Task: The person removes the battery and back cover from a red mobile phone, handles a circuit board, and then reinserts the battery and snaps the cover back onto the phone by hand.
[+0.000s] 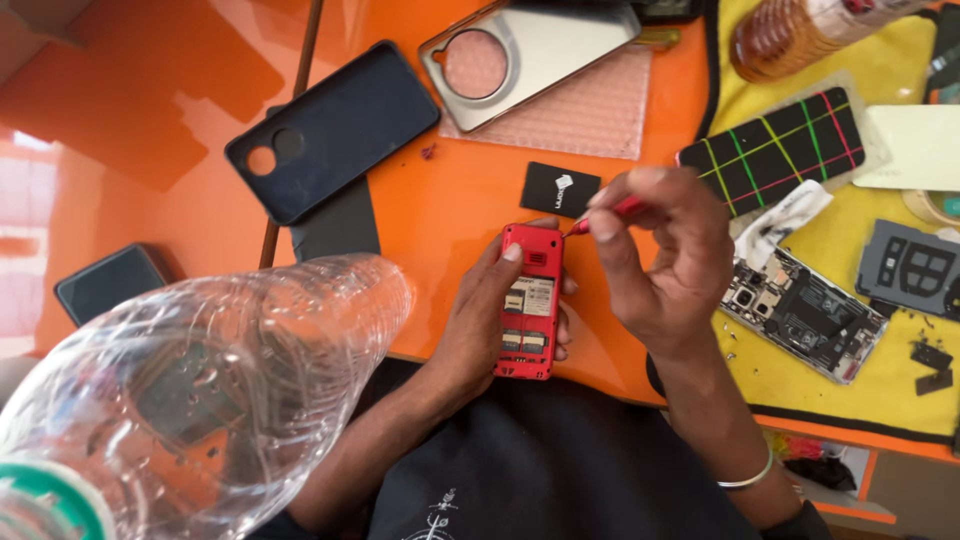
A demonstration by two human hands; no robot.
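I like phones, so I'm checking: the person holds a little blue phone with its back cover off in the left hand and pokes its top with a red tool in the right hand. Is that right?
Nearly. The little phone is red, not blue, as the head view shows. The rest holds: its back cover is off, the left hand holds it, and the right hand pokes its top with a red tool.

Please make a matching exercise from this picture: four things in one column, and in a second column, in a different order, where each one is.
Things:
1. small red phone with its back open
2. red-handled tool
3. dark phone case
4. bare phone board

Places:
A. on the yellow mat
B. in the right hand
C. in the left hand
D. flat on the orange table, far from the hands

Pairs: 1-C, 2-B, 3-D, 4-A
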